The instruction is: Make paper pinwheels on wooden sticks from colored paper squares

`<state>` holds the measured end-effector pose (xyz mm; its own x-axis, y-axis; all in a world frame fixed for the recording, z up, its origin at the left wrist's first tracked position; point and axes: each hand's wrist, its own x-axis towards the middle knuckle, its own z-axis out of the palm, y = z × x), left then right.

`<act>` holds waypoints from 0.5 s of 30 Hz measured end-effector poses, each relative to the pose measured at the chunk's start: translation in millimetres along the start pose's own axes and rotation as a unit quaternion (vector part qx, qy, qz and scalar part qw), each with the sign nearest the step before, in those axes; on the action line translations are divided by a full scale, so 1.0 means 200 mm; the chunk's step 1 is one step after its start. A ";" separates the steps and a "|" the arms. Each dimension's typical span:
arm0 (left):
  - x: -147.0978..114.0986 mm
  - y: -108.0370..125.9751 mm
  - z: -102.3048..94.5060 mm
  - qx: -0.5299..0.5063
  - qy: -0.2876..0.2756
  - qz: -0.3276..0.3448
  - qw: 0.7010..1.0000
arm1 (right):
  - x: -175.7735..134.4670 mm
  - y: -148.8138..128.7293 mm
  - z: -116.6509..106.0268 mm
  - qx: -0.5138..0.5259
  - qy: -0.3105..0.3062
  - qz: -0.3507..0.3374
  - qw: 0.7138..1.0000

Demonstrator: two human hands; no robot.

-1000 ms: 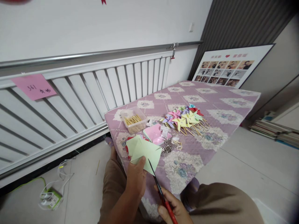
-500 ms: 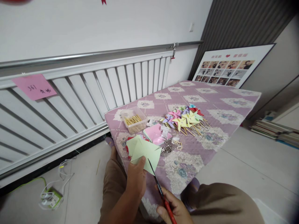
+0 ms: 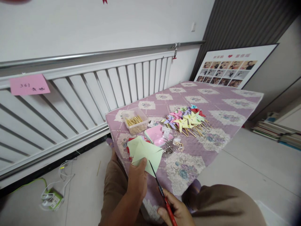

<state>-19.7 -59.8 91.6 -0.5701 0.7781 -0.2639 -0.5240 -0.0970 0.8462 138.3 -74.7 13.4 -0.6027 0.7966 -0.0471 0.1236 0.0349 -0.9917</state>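
So a pale green square of paper (image 3: 151, 153) is sitting just above the table's near edge, slits already showing at some corners. The left hand (image 3: 138, 179) is pinching it, thumb on top, and the right hand (image 3: 175, 205) is gripping red-handled scissors (image 3: 160, 189), one blade lying in from the near corner. Can't tell how wide the blades are standing. Paper and scissors are barely shifting from a moment ago, so I'm not seeing this cut getting any longer. A pink paper stack (image 3: 154, 135), a box of sticks (image 3: 138, 129) and finished pinwheels (image 3: 185, 121) are lying beyond. The real mover: the pink note (image 3: 29, 85) on the radiator (image 3: 113, 86) is swinging flatter, showing "361" plus characters I'm not making out. The photo board (image 3: 211, 58) is showing a heart between blurry characters; no brands are reading.
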 end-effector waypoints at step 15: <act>0.06 -0.05 -0.05 -0.045 -0.003 0.011 0.999 | -0.06 -0.09 0.02 0.090 0.033 0.063 0.993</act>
<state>-27.0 -55.9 74.9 -0.5782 0.7790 -0.2425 -0.5658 -0.1688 0.8071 140.5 -86.5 30.5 -0.5369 0.8262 -0.1704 0.0488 -0.1712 -0.9840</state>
